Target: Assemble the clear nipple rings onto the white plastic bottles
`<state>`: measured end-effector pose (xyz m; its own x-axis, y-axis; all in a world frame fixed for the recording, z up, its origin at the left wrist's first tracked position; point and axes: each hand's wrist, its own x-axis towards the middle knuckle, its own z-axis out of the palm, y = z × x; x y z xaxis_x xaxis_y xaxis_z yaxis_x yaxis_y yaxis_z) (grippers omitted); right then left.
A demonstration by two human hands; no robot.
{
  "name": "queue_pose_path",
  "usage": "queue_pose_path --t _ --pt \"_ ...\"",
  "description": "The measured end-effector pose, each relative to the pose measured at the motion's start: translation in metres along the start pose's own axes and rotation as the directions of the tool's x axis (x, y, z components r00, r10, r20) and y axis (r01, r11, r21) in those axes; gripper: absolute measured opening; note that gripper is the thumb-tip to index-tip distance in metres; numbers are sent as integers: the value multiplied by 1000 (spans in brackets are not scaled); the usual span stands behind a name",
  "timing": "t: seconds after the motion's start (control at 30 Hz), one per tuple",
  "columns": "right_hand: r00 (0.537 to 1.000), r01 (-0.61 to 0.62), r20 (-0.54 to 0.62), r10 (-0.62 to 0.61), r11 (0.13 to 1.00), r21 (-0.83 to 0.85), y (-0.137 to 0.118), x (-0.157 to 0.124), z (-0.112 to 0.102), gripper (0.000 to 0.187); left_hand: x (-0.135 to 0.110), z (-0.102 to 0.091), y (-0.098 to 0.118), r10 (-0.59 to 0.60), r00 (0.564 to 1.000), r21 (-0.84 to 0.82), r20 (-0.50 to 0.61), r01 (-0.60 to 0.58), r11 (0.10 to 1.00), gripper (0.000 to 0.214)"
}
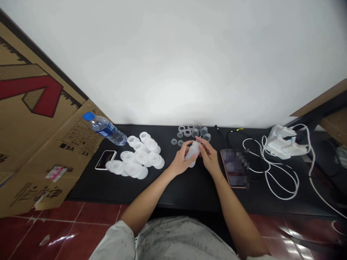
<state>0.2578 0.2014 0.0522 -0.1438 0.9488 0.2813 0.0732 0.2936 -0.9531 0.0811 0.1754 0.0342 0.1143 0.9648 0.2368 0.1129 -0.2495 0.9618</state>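
Observation:
My left hand is wrapped around the body of a small, frosted white baby bottle, which tilts slightly above the black tabletop. At its neck, the fingers of my right hand close on the top; whatever small part lies under those fingertips is hidden. Just beyond my hands lie several clear ring collars, clear dome caps and clear nipples. To the left stands a cluster of similar white bottles, several with tops fitted and some with open mouths.
A water bottle with a blue cap leans by a big cardboard box on the left. Near it lies a white-framed device. Right of my hands are a phone, looped white cable and a white power adapter. A wall rises behind.

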Motion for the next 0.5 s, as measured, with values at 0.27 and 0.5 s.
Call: queue_pose_path --t 0.27,0.5 --pt "997 -80 6 80 994 69 3 3 -2 43 -2 -4 1 -19 993 43 116 14 999 70" --pt "996 -83 -1 84 992 99 3 2 -1 42 -3 -4 7 -1 982 -7 188 2 1000 70"
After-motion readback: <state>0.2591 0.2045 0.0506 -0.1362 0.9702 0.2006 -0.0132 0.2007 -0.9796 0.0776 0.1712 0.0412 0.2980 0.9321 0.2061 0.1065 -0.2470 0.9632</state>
